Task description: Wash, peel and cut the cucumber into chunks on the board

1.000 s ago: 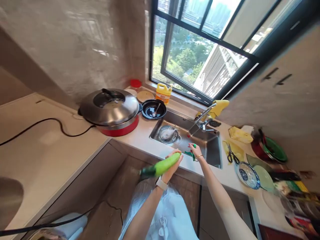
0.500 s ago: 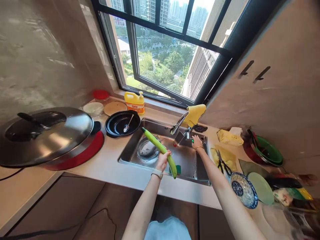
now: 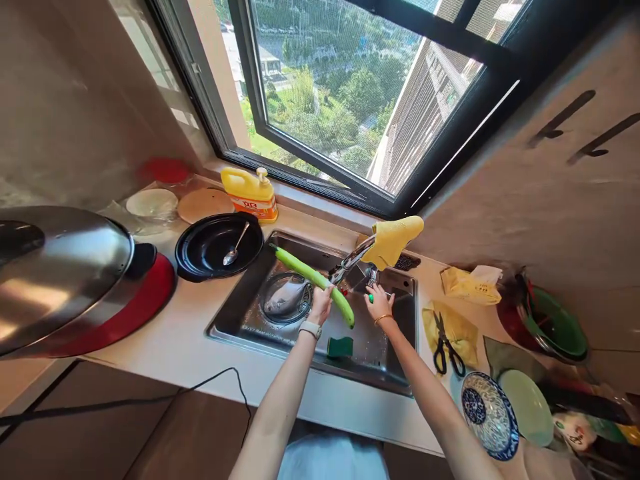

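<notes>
Left hand (image 3: pixel 321 305) wrapped around the middle of a long green gourd (image 3: pixel 313 277), held slanted over the sink (image 3: pixel 240 319), one end toward the black pan (image 3: pixel 219 245), the other just under the faucet spout (image 3: pixel 350 260). Right hand (image 3: pixel 379 303) at the faucet base, fingers curled on a small green-tipped item, too small to identify. A yellow cloth (image 3: pixel 395 238) is draped over the faucet. In the basin: a fish (image 3: pixel 285 300) in a round bowl, and a green sponge (image 3: pixel 340 347) near the front wall. Scissors (image 3: pixel 443 345) lie on the counter to the right.
</notes>
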Available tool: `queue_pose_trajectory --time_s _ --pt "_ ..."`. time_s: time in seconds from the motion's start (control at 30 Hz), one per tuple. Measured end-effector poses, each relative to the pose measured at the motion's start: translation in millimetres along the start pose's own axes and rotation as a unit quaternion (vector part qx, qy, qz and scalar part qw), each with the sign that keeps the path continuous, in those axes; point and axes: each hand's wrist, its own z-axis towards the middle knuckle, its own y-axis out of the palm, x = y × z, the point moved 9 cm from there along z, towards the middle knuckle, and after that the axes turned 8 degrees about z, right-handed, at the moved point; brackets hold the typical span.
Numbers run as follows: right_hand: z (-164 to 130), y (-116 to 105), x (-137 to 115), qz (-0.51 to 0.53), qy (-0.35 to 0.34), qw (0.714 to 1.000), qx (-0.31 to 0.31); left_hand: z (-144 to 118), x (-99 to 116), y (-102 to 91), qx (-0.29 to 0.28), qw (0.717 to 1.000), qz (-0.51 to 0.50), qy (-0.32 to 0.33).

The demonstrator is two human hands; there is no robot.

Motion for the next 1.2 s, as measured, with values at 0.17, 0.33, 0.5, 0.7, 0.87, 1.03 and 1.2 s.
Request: queue_pose_trajectory --time_s 0.17,0.33,0.5,0.7,0.87,1.03,1.2 --pt "9.4 53.7 -52.6 0.405 0.043 0.913 -0.011 3.7 15.1 -4.6 0.005 1.000 0.009 0.007" --pt "9.3 94.2 -67.2 0.470 0.107 0.876 0.020 4.0 23.7 -11.8 -0.018 0.999 0.032 -0.004" --pt "-10.7 109.7 -62.9 0.502 0.144 0.852 0.036 1.1 28.3 -11.4 -0.051 0.994 0.091 -0.001" --pt "-8.8 120.3 -78.5 0.505 0.148 0.850 0.036 -1.6 49.5 -15.8 -0.105 0.978 0.174 0.049" --pt "-6.4 76.3 -32.7 0.441 0.173 0.877 0.085 -4.5 59.3 -28.4 -0.118 0.966 0.220 0.065" --pt "4.9 11.4 43.0 0.332 0.220 0.908 0.127 -16.2 45.9 -30.3 -0.105 0.983 0.145 0.026" --pt "39.5 -14.8 61.2 0.256 0.200 0.939 0.111 -34.7 21.9 -32.1 -0.107 0.988 0.101 -0.055"
